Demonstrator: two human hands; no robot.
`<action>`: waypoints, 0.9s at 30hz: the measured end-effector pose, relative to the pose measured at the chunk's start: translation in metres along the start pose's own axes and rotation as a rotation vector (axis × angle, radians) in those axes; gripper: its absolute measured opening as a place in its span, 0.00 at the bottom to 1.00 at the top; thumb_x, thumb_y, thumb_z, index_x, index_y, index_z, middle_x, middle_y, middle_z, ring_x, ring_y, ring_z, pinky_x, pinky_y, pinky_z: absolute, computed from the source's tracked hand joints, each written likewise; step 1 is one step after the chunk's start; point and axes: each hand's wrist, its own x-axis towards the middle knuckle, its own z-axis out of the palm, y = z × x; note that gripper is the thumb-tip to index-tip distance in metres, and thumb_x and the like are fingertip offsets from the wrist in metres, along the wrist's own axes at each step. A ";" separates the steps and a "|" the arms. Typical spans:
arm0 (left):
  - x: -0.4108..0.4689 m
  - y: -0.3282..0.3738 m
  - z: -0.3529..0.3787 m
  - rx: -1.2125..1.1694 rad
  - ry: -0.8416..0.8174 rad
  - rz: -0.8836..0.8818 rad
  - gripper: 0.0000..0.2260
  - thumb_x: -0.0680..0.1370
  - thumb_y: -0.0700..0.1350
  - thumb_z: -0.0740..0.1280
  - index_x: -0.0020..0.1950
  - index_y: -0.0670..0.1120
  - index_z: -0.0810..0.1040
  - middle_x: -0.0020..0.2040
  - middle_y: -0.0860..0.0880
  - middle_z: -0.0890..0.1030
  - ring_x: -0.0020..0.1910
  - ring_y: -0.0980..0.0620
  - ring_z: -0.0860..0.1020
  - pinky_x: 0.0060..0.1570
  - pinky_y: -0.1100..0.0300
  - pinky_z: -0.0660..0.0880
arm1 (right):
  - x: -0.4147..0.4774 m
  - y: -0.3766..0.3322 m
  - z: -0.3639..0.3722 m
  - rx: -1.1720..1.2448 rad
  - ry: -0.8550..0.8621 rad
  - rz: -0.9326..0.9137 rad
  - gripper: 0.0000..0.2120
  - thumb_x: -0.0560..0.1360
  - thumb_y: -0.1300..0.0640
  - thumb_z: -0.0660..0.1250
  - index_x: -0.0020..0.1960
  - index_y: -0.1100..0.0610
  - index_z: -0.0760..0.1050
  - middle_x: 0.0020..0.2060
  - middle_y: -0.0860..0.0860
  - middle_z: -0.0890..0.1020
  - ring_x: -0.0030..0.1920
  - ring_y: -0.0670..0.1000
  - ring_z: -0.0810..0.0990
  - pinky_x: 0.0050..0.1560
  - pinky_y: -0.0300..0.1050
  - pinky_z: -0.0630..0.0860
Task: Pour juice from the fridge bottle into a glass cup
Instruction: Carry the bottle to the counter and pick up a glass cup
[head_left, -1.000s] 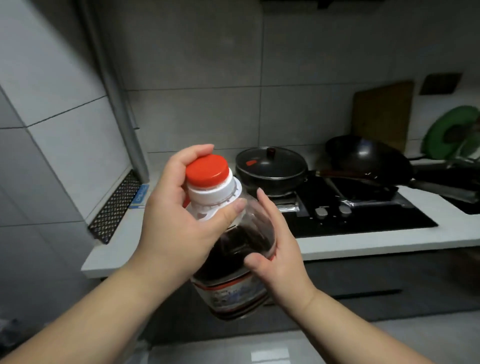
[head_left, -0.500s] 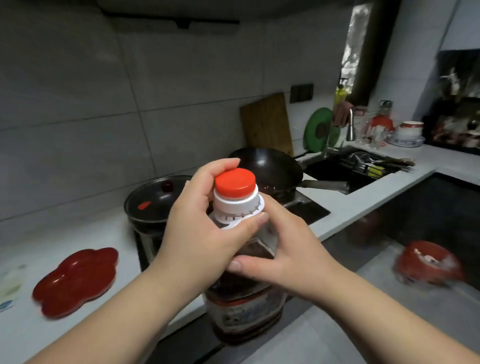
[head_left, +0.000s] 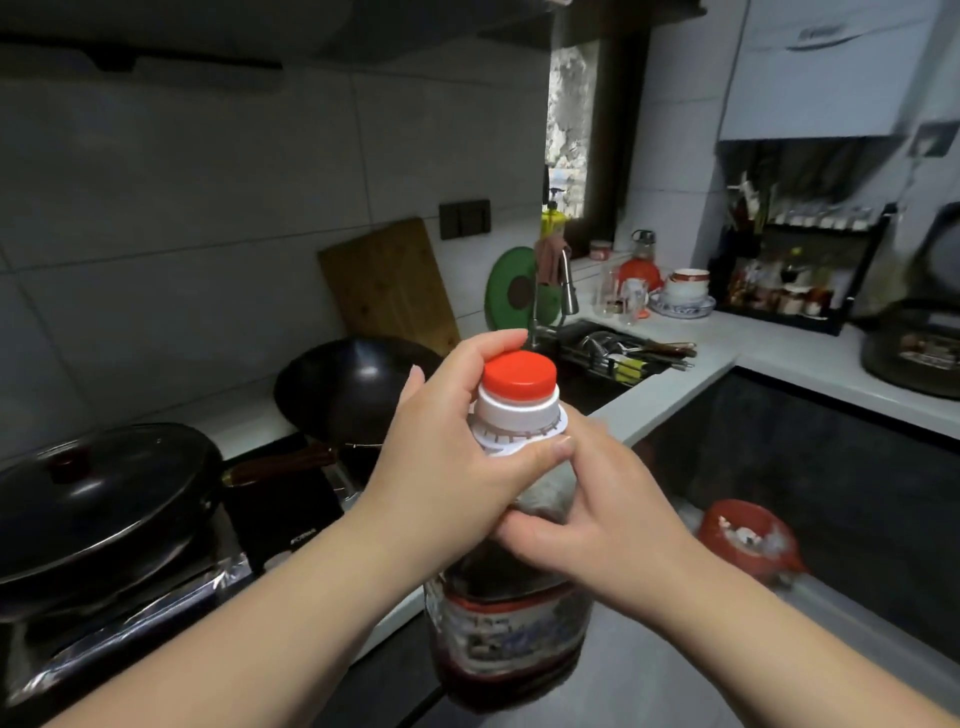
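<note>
I carry a large clear juice bottle (head_left: 506, 634) of dark red liquid in front of me, upright, with a red cap (head_left: 519, 372) over a white collar. My left hand (head_left: 452, 467) wraps around the neck just below the cap, thumb across the front. My right hand (head_left: 602, 514) grips the bottle's shoulder from the right side. Clear glass cups (head_left: 613, 293) stand far off on the counter beyond the sink, next to the tap.
A lidded black pan (head_left: 98, 499) and a black wok (head_left: 348, 389) sit on the stove at left. The sink (head_left: 608, 358) holds utensils. Stacked bowls (head_left: 688, 296) and a spice rack (head_left: 789, 275) fill the far corner. A red bin (head_left: 748, 540) stands on the floor.
The view has swung right along the counter, from the stove end to the sink corner. Both hands keep the same hold on the bottle, which travels with me.
</note>
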 end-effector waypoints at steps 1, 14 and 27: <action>0.013 -0.001 0.020 0.008 -0.006 -0.001 0.29 0.64 0.61 0.72 0.63 0.65 0.68 0.57 0.69 0.75 0.58 0.63 0.75 0.67 0.37 0.63 | 0.004 0.016 -0.016 -0.007 0.003 0.002 0.24 0.65 0.49 0.70 0.60 0.41 0.72 0.53 0.36 0.79 0.57 0.42 0.77 0.65 0.69 0.66; 0.178 -0.043 0.194 0.207 -0.055 -0.070 0.29 0.69 0.61 0.71 0.66 0.59 0.65 0.57 0.64 0.73 0.56 0.73 0.65 0.72 0.39 0.53 | 0.099 0.200 -0.164 -0.223 -0.065 0.049 0.24 0.61 0.35 0.65 0.56 0.27 0.65 0.52 0.24 0.73 0.54 0.26 0.68 0.74 0.60 0.49; 0.305 -0.200 0.252 0.538 -0.030 -0.065 0.30 0.68 0.59 0.74 0.67 0.52 0.69 0.67 0.54 0.75 0.76 0.51 0.58 0.71 0.49 0.34 | 0.241 0.377 -0.117 0.001 -0.073 0.139 0.38 0.62 0.39 0.67 0.71 0.38 0.63 0.67 0.36 0.71 0.73 0.48 0.64 0.74 0.67 0.48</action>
